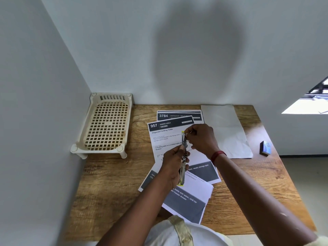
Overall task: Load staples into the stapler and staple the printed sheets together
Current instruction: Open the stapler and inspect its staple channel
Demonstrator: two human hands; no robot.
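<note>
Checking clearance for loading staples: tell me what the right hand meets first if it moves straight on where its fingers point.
The far end of the stapler, held by the left hand above the printed sheets. The fingertips of the right hand seem to be at it, though contact is hard to judge.

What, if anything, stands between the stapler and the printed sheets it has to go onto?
Nothing visible does. The left hand holds the stapler right over the printed sheets, and the right hand pinches at its far end.
</note>
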